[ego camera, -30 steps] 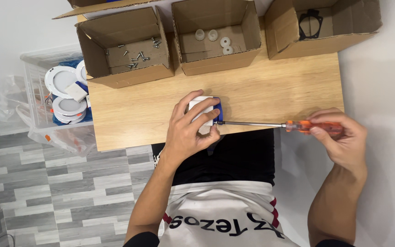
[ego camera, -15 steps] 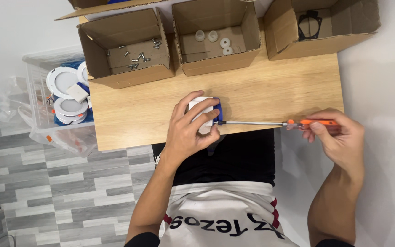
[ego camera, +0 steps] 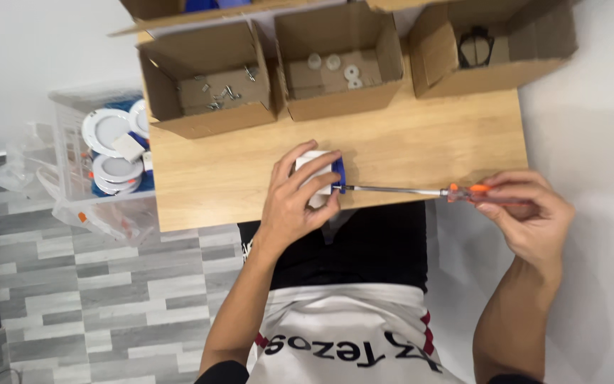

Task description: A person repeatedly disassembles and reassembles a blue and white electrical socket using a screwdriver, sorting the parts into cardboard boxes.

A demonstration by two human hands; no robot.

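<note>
the left hand [ego camera: 294, 203] is clamped over a small white round fitting with a blue side piece [ego camera: 320, 173], pinning it to the front part of the light wooden tabletop [ego camera: 421, 146], fingers wrapped across its top. the right hand [ego camera: 527, 217], out past the table's right edge, pinches the orange handle of a long thin-shafted screwdriver [ego camera: 421, 190]; the shaft lies level and its tip meets the blue piece on the fitting's right side. judging by this, the fastening at that side is under way, not finished; whether a screw is seated there cannot be told, since the fingers hide most of the fitting. behind stand three open cardboard boxes: the left box [ego camera: 211, 82] holds small metal screws and clips, the middle box [ego camera: 339, 64] small white round parts, the right box [ego camera: 492, 46] a black ring-shaped part. a clear plastic bin [ego camera: 72, 153] left of the table holds more white round fittings.
</note>
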